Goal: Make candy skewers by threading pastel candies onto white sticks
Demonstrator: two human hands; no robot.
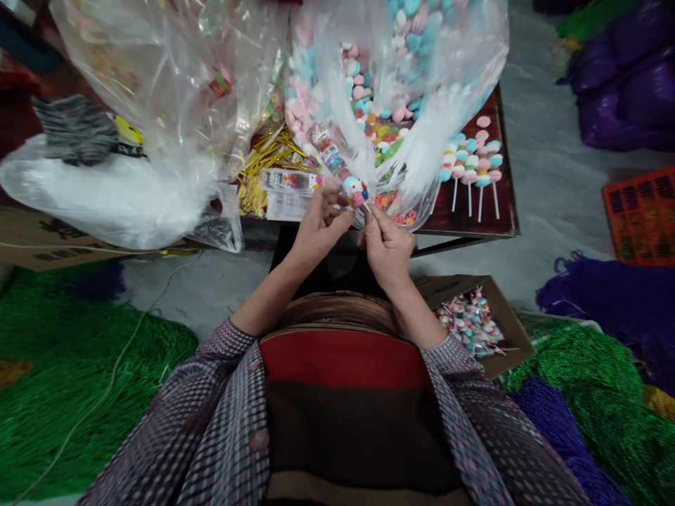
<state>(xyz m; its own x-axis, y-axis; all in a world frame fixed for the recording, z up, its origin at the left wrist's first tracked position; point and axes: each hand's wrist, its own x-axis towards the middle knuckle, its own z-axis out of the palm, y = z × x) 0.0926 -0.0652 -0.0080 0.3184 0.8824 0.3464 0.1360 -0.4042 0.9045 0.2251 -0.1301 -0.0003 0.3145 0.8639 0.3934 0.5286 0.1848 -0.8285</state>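
Over the table's front edge, my right hand [389,242] pinches the lower end of a candy skewer in a clear printed wrapper [337,163], which slants up and to the left. My left hand [323,228] is beside its lower part, fingers apart and thumb reaching toward it. I cannot tell whether the thumb touches the wrapper. Printed clear wrappers [287,180] lie flat just beyond my left hand, next to a pile of gold twist ties [264,165]. On the right of the table, several candy skewers on white sticks [477,161] lie side by side, unwrapped.
Large clear bags of pink and blue candies [311,63] and ring candies [174,84] cover the table's back. A cardboard box [514,334] of wrapped skewers stands low at my right. Green strands [105,365] lie on the floor; an orange crate [640,214] sits far right.
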